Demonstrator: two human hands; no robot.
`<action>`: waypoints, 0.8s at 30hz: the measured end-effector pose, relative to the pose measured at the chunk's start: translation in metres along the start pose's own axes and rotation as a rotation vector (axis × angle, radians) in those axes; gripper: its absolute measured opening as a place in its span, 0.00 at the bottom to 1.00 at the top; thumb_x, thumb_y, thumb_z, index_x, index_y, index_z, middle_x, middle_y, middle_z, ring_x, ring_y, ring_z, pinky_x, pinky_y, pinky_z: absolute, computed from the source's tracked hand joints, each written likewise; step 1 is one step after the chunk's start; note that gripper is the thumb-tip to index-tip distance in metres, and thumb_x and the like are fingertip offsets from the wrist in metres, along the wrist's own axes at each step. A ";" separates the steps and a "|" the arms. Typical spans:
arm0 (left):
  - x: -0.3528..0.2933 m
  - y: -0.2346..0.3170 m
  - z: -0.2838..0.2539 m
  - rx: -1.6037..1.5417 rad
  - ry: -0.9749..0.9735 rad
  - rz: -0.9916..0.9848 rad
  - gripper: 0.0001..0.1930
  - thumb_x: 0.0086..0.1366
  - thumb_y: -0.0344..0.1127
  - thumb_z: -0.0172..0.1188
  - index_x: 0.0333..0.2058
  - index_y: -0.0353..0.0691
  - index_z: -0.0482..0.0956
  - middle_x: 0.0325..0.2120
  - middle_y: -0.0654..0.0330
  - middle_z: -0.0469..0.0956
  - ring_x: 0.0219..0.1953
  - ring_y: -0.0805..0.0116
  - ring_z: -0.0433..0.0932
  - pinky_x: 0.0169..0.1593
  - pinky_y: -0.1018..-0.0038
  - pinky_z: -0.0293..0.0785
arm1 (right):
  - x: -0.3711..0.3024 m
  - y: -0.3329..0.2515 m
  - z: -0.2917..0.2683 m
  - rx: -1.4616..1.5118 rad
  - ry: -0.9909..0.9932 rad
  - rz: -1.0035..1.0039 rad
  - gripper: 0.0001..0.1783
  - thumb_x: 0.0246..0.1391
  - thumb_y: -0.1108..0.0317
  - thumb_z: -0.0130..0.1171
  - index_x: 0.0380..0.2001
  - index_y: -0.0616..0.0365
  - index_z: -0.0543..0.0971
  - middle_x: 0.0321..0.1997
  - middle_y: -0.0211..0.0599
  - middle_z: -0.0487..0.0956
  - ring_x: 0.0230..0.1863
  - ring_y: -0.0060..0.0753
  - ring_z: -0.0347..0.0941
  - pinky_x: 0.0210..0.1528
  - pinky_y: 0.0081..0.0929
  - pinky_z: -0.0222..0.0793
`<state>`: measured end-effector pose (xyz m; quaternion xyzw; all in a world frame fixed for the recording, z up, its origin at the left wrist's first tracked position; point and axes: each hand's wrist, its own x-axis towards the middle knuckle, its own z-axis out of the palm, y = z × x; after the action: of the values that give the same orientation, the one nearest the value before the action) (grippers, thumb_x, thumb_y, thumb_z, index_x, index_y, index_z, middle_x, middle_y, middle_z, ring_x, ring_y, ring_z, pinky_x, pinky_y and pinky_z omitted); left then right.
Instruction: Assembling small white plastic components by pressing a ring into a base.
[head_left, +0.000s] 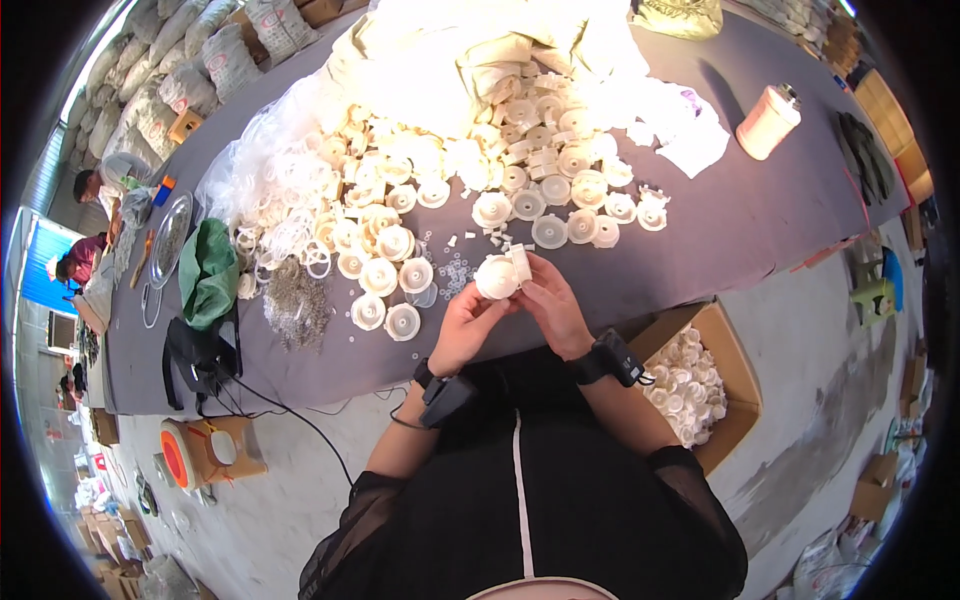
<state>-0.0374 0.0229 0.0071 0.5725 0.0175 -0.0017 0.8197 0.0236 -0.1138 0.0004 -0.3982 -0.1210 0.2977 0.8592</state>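
Observation:
Close to the table's front edge, my left hand [463, 328] grips a round white plastic part [495, 278] with its fingertips. My right hand [556, 312] is closed on the same part from the other side, beside a small block-like piece [520, 263] that sticks up at its edge. Whether that piece is joined to it or separate, I cannot tell. Just left of my hands lie several round white plastic parts [379, 277] and a scatter of tiny clear rings [457, 272]. More white parts [550, 231] stand in a heap ahead.
Left of the heap are thin white rings [262, 240], a pile of small metallic pieces [296, 308] and a green cloth [208, 272]. A pinkish bottle [768, 123] stands at the right. Below the table edge, a cardboard box [738, 385] holds white parts. Two people work far left.

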 end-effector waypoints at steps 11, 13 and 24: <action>-0.002 -0.001 -0.008 0.028 0.118 -0.148 0.17 0.63 0.40 0.44 0.44 0.33 0.66 0.31 0.57 0.74 0.28 0.70 0.75 0.30 0.78 0.71 | 0.005 0.019 -0.004 -0.166 -0.032 -0.037 0.22 0.49 0.78 0.45 0.51 0.60 0.61 0.48 0.37 0.68 0.48 0.28 0.66 0.51 0.27 0.63; -0.004 -0.001 -0.005 0.047 0.088 -0.179 0.17 0.63 0.40 0.44 0.44 0.32 0.66 0.31 0.56 0.73 0.26 0.70 0.75 0.28 0.79 0.71 | 0.004 0.019 0.000 0.118 0.109 0.093 0.20 0.52 0.74 0.45 0.50 0.60 0.62 0.47 0.37 0.69 0.47 0.28 0.67 0.49 0.26 0.64; -0.018 0.029 -0.016 0.638 0.158 -0.136 0.21 0.64 0.47 0.43 0.21 0.36 0.73 0.09 0.64 0.68 0.13 0.79 0.65 0.18 0.83 0.60 | 0.011 0.021 -0.010 0.248 0.280 0.225 0.19 0.55 0.56 0.44 0.45 0.55 0.66 0.43 0.38 0.72 0.41 0.35 0.70 0.44 0.35 0.67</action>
<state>-0.0548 0.0477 0.0296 0.7961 0.1177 -0.0176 0.5933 0.0280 -0.1023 -0.0220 -0.3379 0.0821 0.3460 0.8714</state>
